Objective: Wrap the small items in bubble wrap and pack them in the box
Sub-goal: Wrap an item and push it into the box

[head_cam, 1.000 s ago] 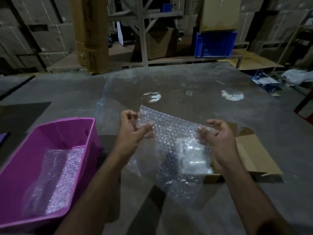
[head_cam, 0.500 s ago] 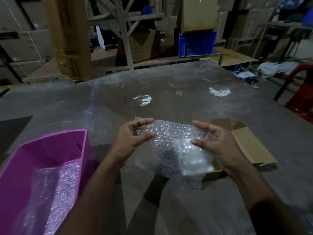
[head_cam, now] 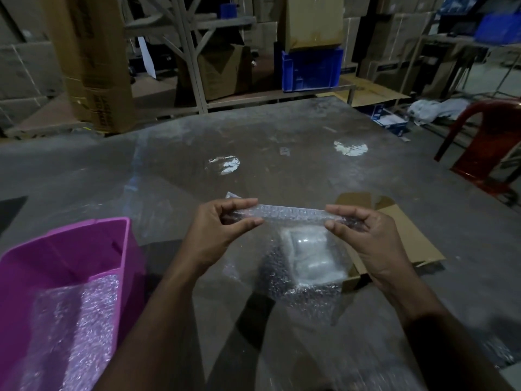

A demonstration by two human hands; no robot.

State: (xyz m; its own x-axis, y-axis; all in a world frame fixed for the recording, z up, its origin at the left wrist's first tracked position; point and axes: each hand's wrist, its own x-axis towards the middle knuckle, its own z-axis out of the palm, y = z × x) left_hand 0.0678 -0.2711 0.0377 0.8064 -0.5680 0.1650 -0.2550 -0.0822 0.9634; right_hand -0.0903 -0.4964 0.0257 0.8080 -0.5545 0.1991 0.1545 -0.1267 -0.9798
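Above the grey worktop (head_cam: 282,131) both forearms reach forward, left hand (head_cam: 218,231) and right hand (head_cam: 366,238) each pinching an end of the bubble wrap (head_cam: 293,214), whose top edge is now rolled tighter than before. A whitish item (head_cam: 310,258), seemingly a packet, hangs inside, beside the cardboard box (head_cam: 406,238).

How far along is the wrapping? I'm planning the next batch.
Done: nothing visibly packed; the cardboard box lies open. In hand: the left hand and right hand pinch the bubble wrap edge, folding it over the white item. Left: finish the wrap, box it. More wrap sits in the pink bin.
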